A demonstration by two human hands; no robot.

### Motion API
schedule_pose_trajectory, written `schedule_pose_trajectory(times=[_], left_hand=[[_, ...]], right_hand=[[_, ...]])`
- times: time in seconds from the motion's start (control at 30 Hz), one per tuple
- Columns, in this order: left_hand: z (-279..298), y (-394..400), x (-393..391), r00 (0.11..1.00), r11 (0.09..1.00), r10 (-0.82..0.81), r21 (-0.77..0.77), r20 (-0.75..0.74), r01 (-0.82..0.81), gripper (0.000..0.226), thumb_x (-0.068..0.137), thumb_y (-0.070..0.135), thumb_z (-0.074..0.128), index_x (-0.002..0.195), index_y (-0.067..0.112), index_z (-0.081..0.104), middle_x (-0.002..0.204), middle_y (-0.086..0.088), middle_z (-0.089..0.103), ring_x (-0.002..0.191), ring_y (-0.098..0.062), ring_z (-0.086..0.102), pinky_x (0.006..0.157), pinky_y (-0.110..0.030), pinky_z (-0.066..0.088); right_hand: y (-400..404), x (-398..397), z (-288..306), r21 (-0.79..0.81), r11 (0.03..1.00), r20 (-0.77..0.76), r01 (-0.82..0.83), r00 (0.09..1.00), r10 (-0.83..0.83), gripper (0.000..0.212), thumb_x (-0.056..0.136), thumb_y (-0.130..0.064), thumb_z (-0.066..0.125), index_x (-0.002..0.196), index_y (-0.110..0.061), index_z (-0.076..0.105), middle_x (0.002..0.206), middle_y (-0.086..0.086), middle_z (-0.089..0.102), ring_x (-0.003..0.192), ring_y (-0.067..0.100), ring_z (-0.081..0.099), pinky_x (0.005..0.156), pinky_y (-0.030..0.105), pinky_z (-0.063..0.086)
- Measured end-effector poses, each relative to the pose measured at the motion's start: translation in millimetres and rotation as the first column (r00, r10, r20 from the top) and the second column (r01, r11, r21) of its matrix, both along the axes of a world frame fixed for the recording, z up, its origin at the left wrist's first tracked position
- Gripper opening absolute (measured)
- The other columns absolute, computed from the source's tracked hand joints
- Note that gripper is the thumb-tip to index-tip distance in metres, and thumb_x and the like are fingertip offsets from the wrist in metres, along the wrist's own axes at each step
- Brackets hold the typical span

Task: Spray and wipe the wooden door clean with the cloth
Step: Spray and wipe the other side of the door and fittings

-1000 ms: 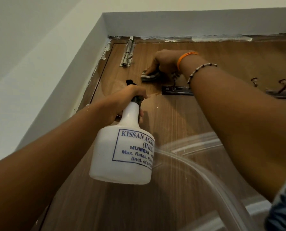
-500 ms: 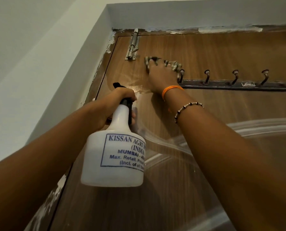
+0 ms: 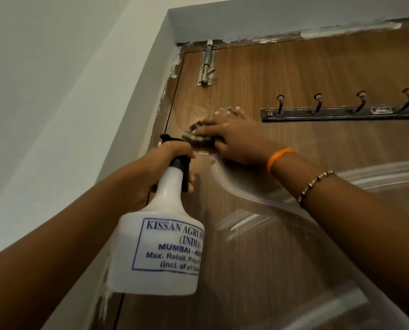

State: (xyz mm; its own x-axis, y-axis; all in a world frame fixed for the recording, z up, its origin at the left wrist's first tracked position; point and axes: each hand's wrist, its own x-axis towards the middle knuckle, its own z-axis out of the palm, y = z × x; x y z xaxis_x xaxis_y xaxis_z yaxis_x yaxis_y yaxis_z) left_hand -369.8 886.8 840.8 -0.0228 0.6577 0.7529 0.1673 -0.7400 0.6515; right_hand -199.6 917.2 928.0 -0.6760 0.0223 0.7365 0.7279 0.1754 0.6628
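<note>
Wiping in progress on brown wood-grain door (image 3: 305,67), upper corner on the latch side. Right hand (image 3: 236,136) lies flat, fingers extended and together, pressing a crumpled grey patterned cloth (image 3: 198,136) against the panel; cloth sits under and just beyond the fingertips, toward the door edge. Left hand (image 3: 172,160) is curled round the black trigger head of a white plastic spray bottle with blue printed label (image 3: 160,246), bottle body hanging below the hand, nozzle aimed at the wet sheen just beside the cloth. Silver slide bolt (image 3: 207,65) is above the right hand; dark metal hook rail (image 3: 341,113) runs off past its knuckle side, long axis across the door. Judgement: unwiped wood lies mainly beyond the rail and below the wrist, so the right hand is nearer; hooks may snag the cloth.
</note>
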Motion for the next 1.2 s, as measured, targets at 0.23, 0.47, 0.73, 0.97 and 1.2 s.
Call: schedule_pose_trajectory(times=[0.23, 0.47, 0.73, 0.97, 1.2], left_hand=[[-3, -3, -23, 0.999, 1.0, 0.004, 0.004, -0.052, -0.004, 0.021, 0.086, 0.023, 0.055, 0.096, 0.004, 0.056, 0.062, -0.014, 0.067, 0.052, -0.027, 0.064, 0.064, -0.035, 0.056], [-1, -5, -21, 0.997, 0.986, 0.051, 0.158, 0.062, -0.061, 0.027, 0.079, 0.032, 0.065, 0.086, 0.006, 0.061, 0.059, -0.01, 0.062, 0.049, -0.022, 0.058, 0.063, -0.036, 0.051], [-10, -10, -40, 0.999, 0.994, 0.039, 0.104, 0.017, -0.041, 0.037, 0.073, 0.031, 0.065, 0.098, 0.004, 0.062, 0.054, -0.013, 0.062, 0.045, -0.026, 0.059, 0.058, -0.034, 0.053], [-23, -8, -42, 1.0, 1.0, 0.01, 0.02, -0.005, -0.01, 0.019, 0.089, 0.015, 0.057, 0.091, -0.003, 0.055, 0.056, -0.02, 0.057, 0.048, -0.028, 0.056, 0.053, -0.034, 0.055], [-24, 1, -49, 0.999, 1.0, 0.022, -0.022, 0.029, -0.021, 0.022, 0.082, 0.023, 0.062, 0.094, 0.004, 0.058, 0.058, -0.013, 0.066, 0.052, -0.027, 0.064, 0.075, -0.047, 0.058]], right_hand=[[8, -28, 54, -0.139, 0.989, -0.295, -0.052, 0.955, 0.008, 0.049, 0.1, -0.024, 0.036, 0.147, -0.036, 0.031, 0.159, 0.003, 0.02, 0.146, 0.029, 0.013, 0.118, 0.051, 0.008], [11, -31, 21, -0.097, 0.993, -0.145, -0.072, 0.988, 0.058, 0.05, 0.098, -0.02, 0.04, 0.146, -0.032, 0.035, 0.156, 0.003, 0.027, 0.143, 0.023, 0.022, 0.115, 0.044, 0.016], [5, -57, -49, -0.13, 0.987, 0.15, -0.09, 0.983, 0.109, 0.041, 0.095, -0.015, 0.048, 0.132, -0.029, 0.057, 0.146, 0.001, 0.044, 0.131, 0.022, 0.038, 0.101, 0.029, 0.025], [12, -83, 25, -0.148, 0.978, -0.152, -0.146, 0.981, 0.123, 0.051, 0.096, -0.011, 0.041, 0.14, -0.038, 0.045, 0.15, -0.001, 0.04, 0.134, 0.025, 0.039, 0.111, 0.043, 0.029], [19, -103, 40, -0.014, 0.998, -0.241, -0.055, 0.969, 0.05, 0.05, 0.097, -0.016, 0.039, 0.145, -0.03, 0.039, 0.151, 0.006, 0.038, 0.139, 0.026, 0.03, 0.117, 0.047, 0.01]])
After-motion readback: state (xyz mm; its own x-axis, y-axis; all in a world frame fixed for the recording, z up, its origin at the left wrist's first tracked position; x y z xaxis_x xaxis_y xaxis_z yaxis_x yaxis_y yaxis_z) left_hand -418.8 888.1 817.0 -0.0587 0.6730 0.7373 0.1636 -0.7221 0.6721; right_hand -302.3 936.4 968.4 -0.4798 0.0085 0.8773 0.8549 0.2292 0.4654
